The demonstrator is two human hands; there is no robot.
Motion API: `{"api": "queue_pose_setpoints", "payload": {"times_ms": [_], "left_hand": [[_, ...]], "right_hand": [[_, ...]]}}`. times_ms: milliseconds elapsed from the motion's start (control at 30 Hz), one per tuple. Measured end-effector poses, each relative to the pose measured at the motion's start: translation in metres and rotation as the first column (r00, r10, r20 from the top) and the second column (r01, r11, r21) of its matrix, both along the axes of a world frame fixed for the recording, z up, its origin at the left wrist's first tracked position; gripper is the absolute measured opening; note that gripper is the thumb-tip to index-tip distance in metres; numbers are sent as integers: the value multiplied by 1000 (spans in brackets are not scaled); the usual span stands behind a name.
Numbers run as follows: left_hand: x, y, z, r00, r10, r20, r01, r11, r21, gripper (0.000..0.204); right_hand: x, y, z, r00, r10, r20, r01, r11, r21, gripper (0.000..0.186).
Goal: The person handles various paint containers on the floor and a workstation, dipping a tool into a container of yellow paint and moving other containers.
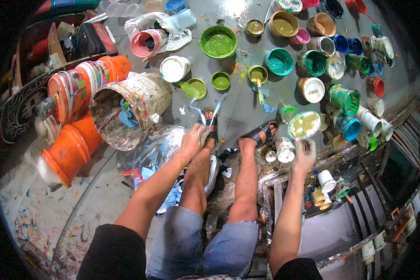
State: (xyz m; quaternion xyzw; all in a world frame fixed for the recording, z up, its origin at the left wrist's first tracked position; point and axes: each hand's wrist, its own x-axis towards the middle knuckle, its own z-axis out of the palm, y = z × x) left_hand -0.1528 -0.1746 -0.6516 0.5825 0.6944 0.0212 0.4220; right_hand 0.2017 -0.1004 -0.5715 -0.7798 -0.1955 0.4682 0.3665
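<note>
My left hand (pixel 194 141) is closed in front of my left leg. It grips a thin light-blue strip (pixel 195 106) that bends upward in two loose ends; whether it is cloth or paper I cannot tell. Out to the right, my right hand (pixel 304 156) is closed at the edge of a round paint-smeared lid (pixel 304 124), white-rimmed with olive-green paint on its face. Just left of that hand is a small white tub (pixel 285 150). Beyond my feet are an olive paint cup (pixel 257 74) with a light-green stick in it and a small green paint bowl (pixel 220 80).
Many open paint tubs, among them a teal one (pixel 279 61) and a large green one (pixel 218 42), crowd the floor ahead and right. A tipped, stained bucket (pixel 126 112) and orange buckets (pixel 72 149) lie left. A plastic bag (pixel 161 144) of blue scraps rests beside my left leg.
</note>
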Motion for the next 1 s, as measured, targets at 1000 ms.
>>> {"api": "queue_pose_setpoints", "payload": {"times_ms": [1000], "left_hand": [[-57,-82,-39,80,990,-113,-967,49,-251,27]], "right_hand": [[-244,213,-118,-259,592,763,-956,-44,-290,19]]}}
